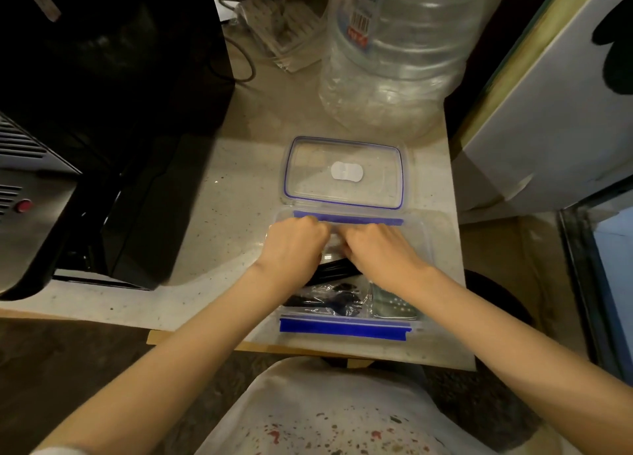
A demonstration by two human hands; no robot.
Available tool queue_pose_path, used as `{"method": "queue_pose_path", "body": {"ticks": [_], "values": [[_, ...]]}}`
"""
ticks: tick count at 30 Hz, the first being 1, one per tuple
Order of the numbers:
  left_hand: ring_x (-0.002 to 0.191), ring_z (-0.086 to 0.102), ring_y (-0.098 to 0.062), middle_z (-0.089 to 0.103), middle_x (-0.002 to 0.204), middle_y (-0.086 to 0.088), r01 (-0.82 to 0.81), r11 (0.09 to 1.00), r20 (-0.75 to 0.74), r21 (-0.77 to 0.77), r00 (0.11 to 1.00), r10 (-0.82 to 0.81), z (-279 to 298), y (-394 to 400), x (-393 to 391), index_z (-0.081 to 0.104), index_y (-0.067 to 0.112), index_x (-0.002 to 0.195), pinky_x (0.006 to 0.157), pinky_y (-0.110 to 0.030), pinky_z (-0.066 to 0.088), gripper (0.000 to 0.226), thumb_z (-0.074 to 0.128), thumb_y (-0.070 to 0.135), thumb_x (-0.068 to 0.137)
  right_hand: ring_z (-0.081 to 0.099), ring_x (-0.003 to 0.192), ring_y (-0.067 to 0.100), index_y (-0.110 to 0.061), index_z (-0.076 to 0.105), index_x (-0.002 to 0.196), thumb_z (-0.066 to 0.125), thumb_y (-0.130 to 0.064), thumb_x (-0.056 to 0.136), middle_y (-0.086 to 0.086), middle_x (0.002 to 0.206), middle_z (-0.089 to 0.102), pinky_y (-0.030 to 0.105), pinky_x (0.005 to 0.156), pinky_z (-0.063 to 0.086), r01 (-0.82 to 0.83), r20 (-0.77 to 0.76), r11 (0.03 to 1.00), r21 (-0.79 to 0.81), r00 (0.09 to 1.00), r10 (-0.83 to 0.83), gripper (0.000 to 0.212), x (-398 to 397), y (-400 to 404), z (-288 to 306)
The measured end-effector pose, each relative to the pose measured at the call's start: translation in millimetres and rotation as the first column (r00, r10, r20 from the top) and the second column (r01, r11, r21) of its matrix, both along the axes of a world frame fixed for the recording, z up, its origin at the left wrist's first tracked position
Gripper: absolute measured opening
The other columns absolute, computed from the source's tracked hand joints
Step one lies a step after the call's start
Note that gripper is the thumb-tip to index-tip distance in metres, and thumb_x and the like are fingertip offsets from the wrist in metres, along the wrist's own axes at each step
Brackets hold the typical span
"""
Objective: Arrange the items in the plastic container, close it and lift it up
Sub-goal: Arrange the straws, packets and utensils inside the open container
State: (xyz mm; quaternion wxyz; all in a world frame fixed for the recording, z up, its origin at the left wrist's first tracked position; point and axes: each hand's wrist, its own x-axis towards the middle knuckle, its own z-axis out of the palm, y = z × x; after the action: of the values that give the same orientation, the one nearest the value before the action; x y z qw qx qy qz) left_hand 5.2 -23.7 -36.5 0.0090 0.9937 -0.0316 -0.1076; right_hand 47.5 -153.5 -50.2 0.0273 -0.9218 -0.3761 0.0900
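Note:
A clear plastic container (pixel 423 238) with blue clip flaps stands open at the counter's front edge. Its clear lid (pixel 344 173), rimmed in blue, lies flat on the counter just behind it. Inside the container are black items in a clear plastic bag (pixel 329 300) and a dark green patterned packet (pixel 394 305) at the right. My left hand (pixel 294 245) and my right hand (pixel 375 247) are side by side inside the container near its far wall, fingers curled down onto the contents. What the fingers hold is hidden under the hands.
A large clear water bottle (pixel 397 50) stands behind the lid. A black appliance (pixel 113 112) fills the left of the counter. Cables and a clear packet (pixel 284 33) lie at the back. A white cabinet (pixel 548 112) borders the right side.

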Motion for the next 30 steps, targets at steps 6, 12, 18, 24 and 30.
{"method": "queue_pose_path", "body": {"ticks": [6, 12, 18, 24, 30], "values": [[0.093, 0.066, -0.032, 0.068, 0.103, -0.01, 0.063, 0.984, -0.008, 0.167, 0.998, -0.063, -5.2, -2.2, 8.9, 0.058, 0.011, 0.104, 0.065, -0.033, 0.042, 0.02, 0.051, 0.004, 0.086, 0.063, 0.088, 0.026, -0.004, 0.055, 0.113, 0.05, -0.004, 0.093, 0.013, 0.107, 0.062, 0.028, 0.069, 0.049, 0.356, -0.154, 0.931, 0.085, 0.928, -0.34, 0.021, -16.0, -19.9, 14.3], [0.046, 0.063, -0.024, 0.067, 0.061, -0.005, 0.097, 0.981, 0.106, 0.17, 0.988, -0.115, 3.4, 0.4, 5.5, 0.068, 0.011, 0.063, 0.044, -0.02, 0.027, 0.02, 0.083, 0.007, 0.052, 0.053, 0.073, 0.017, -0.002, 0.059, 0.11, 0.05, -0.001, 0.092, 0.014, 0.115, 0.052, 0.02, 0.068, 0.041, 0.498, -0.205, 0.864, 0.081, 0.856, -0.474, 0.02, -20.9, -25.8, 24.2], [0.045, 0.062, -0.025, 0.065, 0.052, -0.005, 0.037, 0.997, 0.061, 0.073, 0.997, -0.042, -2.9, 0.2, 3.9, 0.066, 0.013, 0.056, 0.042, -0.021, 0.034, 0.016, 0.081, 0.009, 0.059, 0.061, 0.093, 0.022, -0.003, 0.057, 0.113, 0.048, 0.002, 0.092, 0.014, 0.111, 0.06, 0.021, 0.074, 0.045, 0.517, -0.266, 0.85, 0.095, 0.837, -0.479, 0.023, -20.5, -24.0, 18.8], [0.027, 0.051, -0.022, 0.059, 0.042, -0.002, 0.1, 0.994, 0.121, 0.048, 0.987, -0.105, -7.5, 0.8, -1.4, 0.06, 0.013, 0.054, 0.034, -0.015, 0.025, 0.042, 0.092, 0.012, 0.027, 0.061, 0.103, 0.021, -0.009, 0.04, 0.136, 0.047, 0.0, 0.093, 0.011, 0.122, 0.058, 0.031, 0.09, 0.05, 0.643, -0.459, 0.746, 0.172, 0.722, -0.517, 0.044, -26.8, -27.0, 23.9], [0.029, 0.052, -0.021, 0.058, 0.046, -0.002, 0.19, 0.98, 0.154, 0.066, 0.968, -0.198, -15.1, -8.1, 3.7, 0.06, 0.014, 0.053, 0.034, -0.016, 0.026, 0.04, 0.092, 0.008, 0.028, 0.06, 0.106, 0.024, -0.015, 0.027, 0.142, 0.047, -0.003, 0.093, 0.011, 0.126, 0.057, 0.032, 0.089, 0.051, 0.771, -0.646, 0.609, 0.183, 0.561, -0.517, 0.054, -31.0, -29.5, 23.2]]}}
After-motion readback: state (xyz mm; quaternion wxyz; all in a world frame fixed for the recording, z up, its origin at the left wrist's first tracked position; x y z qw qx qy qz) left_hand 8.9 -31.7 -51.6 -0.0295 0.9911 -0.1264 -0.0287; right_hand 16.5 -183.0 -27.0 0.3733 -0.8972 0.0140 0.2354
